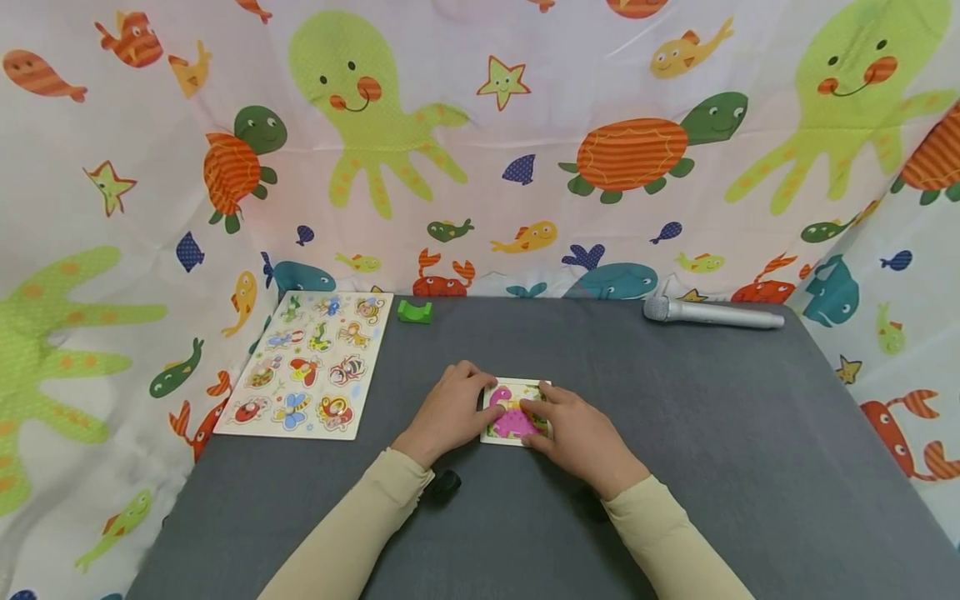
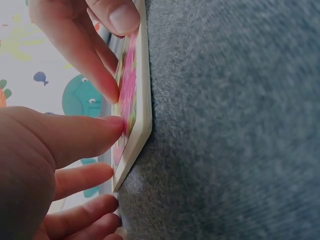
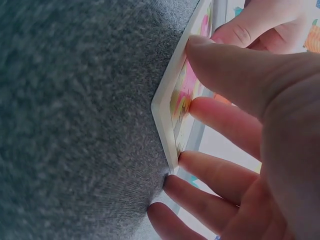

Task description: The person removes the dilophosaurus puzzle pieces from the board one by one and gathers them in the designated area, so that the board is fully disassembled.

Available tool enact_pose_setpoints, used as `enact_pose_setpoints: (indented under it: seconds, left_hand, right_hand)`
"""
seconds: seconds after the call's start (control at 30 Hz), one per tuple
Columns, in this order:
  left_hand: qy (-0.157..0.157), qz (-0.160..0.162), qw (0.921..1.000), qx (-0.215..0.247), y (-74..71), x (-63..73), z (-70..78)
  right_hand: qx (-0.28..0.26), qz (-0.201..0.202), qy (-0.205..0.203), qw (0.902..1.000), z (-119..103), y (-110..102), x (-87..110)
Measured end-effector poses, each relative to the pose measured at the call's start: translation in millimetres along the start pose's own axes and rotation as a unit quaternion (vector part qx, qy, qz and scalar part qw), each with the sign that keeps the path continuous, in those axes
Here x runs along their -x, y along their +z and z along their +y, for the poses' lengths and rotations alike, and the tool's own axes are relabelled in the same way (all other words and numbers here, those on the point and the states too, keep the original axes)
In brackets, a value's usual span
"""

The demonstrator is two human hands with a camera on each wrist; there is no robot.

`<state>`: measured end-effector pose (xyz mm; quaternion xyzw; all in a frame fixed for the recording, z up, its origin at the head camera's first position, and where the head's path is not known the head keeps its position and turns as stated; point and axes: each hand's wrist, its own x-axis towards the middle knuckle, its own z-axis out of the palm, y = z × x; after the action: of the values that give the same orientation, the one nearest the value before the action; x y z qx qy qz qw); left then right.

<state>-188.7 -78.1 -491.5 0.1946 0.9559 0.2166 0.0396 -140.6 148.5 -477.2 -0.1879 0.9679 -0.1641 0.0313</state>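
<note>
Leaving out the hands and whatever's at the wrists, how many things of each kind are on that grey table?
Picture boards: 2 (small dinosaur board, large bug board)
Green block: 1
Silver microphone: 1
Total: 4

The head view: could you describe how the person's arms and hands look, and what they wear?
The left sleeve and right sleeve are long, plain, pale cream and slightly wrinkled. The left hand and right hand are bare, with no gloves or rings visible. A small black object shows beside the left sleeve's end.
</note>
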Motion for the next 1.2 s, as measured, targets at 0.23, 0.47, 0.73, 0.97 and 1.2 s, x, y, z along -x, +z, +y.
enact_pose_setpoints:
  seconds: [0.23,0.47,0.73,0.97,1.2]
  left_hand:
    - [0.008,-0.008,0.9999,0.008,-1.2,1.7,-1.6]
    - [0.01,-0.011,0.9999,-0.006,-2.6,-0.5,-5.1]
    - [0.014,-0.018,0.9997,-0.011,-6.6,-2.7,-5.8]
    - [0.009,-0.024,0.9996,-0.013,-8.9,-5.8,-6.4]
    - [0.003,-0.02,0.9998,-0.009,-6.6,-9.9,-3.7]
  right_hand:
    - [0.004,-0.01,0.009,0.9999,-1.4,-0.6,2.1]
    - [-0.004,-0.022,0.007,0.9997,-1.2,-2.6,-2.2]
    - [-0.005,-0.044,0.03,0.9985,-0.2,-5.1,-8.7]
    - [0.008,-0.049,0.031,0.9983,-3.9,-6.0,-12.2]
    - [0.023,-0.046,0.026,0.9984,-5.2,-7.6,-11.6]
